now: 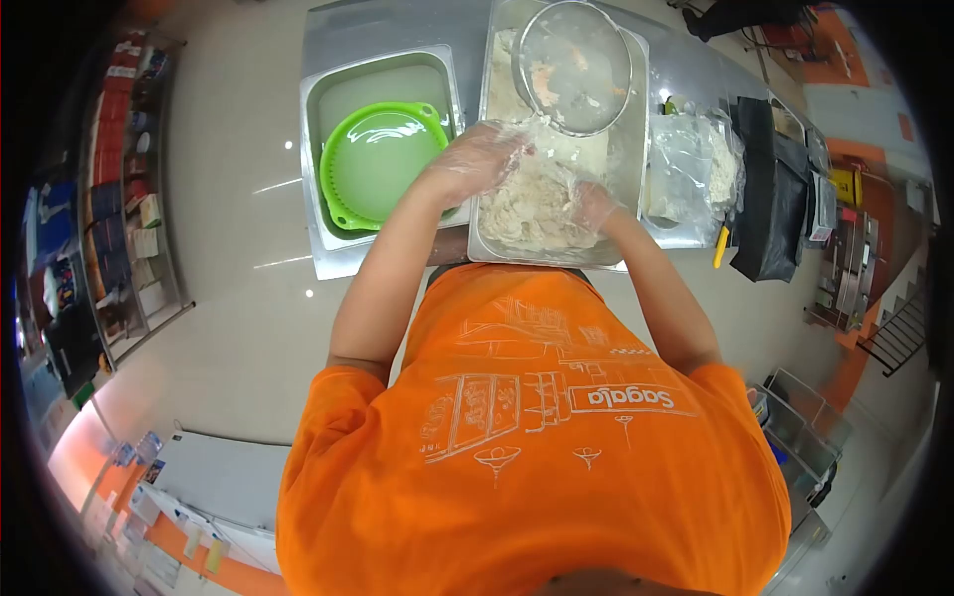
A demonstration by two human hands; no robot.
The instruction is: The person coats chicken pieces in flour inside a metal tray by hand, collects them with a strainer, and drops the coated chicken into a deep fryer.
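Observation:
A deep metal tray (636,149) holds pale, clumpy flour (527,211), heaped thickest at its near end. My left hand (482,159), in a clear plastic glove dusted with flour, reaches over the tray's left rim. Its fingers look stretched out above the flour, close to the sieve. My right hand (596,207), gloved the same way, is at the right side of the heap with its fingertips down in the flour, so their grip is hidden. A round wire sieve (574,68) lies across the tray's far end, with a few pinkish-orange bits showing in it.
Left of the tray, a green basket (343,214) sits in a metal basin (314,129) of cloudy liquid. To the right are a clear plastic bag of flour (686,169), a yellow-handled tool (720,246) and a black bag (770,189). Stocked shelves (124,189) stand far left.

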